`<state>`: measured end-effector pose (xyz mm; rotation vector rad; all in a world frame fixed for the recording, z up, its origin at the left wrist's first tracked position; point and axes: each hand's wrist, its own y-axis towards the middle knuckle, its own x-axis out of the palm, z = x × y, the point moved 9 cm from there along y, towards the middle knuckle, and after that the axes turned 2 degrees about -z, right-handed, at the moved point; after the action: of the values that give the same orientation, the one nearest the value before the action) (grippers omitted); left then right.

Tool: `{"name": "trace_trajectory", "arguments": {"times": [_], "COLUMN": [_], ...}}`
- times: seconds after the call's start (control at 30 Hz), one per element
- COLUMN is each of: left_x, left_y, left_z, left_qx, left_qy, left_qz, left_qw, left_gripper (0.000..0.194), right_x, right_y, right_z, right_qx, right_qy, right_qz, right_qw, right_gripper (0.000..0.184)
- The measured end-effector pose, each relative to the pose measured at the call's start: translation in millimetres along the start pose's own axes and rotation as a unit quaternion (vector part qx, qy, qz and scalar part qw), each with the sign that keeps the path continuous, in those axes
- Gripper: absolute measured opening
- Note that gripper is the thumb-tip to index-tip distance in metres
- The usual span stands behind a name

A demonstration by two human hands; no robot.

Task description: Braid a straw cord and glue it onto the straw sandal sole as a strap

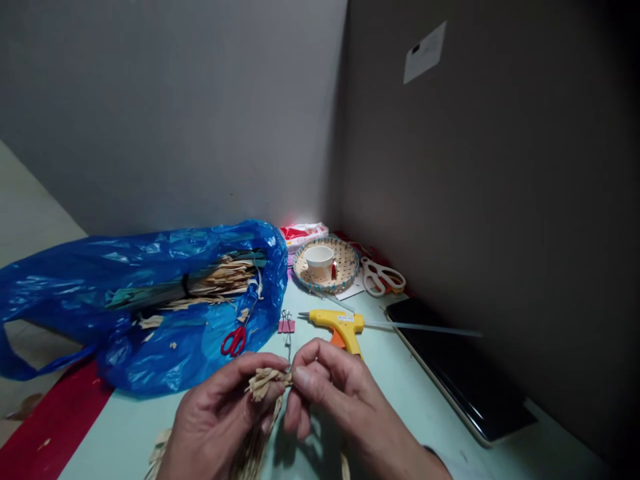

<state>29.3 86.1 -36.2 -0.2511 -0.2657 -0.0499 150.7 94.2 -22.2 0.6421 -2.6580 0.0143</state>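
Observation:
My left hand [215, 417] is closed around a bundle of dried, tan plant strips [263, 385], whose folded, ruffled end shows between thumb and fingers. Longer strips hang below that hand toward the bottom edge. At the right side of the ruffled end, the thumb and fingers of my right hand [333, 387] pinch the strips; the exact grip point is partly covered. Just beyond the fingertips lie a thin wire-like piece [288, 341] and a pink binder clip [287, 326].
An open blue plastic bag [145, 260] with dried strips [225, 275] and red scissors [234, 341] lies left. Beyond my hands are a yellow glue gun [337, 320], a woven tray [345, 257] bearing a cup [319, 260], and white-handled scissors [383, 277]. A black tablet-like device [455, 367] lies right.

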Motion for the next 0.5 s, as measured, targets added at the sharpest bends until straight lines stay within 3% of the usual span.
{"name": "trace_trajectory", "arguments": {"times": [0.1,0.2,0.37,0.5], "left_x": [8.2,11.1,14.2,20.5], "left_y": [8.4,10.4,3.1,-3.8], "left_z": [2.9,3.6,13.0,7.6], "left_qx": [0.026,0.013,0.013,-0.03], "left_qy": [-0.008,-0.025,-0.052,-0.013], "left_qz": [-0.002,0.009,0.01,-0.008], "left_qw": [1.0,1.0,0.999,0.999], "left_gripper": [0.024,0.02,0.022,0.026], "right_x": [5.9,8.0,-10.9,-18.6], "right_y": [-3.6,-7.4,-6.8,-5.4], "right_z": [-3.9,-13.7,-40.8,-55.2], "right_qx": [-0.005,-0.011,-0.065,-0.105], "right_qy": [-0.035,-0.15,-0.311,-0.284], "right_qz": [-0.023,-0.037,0.043,0.071], "right_qw": [0.999,0.988,0.947,0.95], "right_gripper": [0.031,0.027,0.015,0.01]}}
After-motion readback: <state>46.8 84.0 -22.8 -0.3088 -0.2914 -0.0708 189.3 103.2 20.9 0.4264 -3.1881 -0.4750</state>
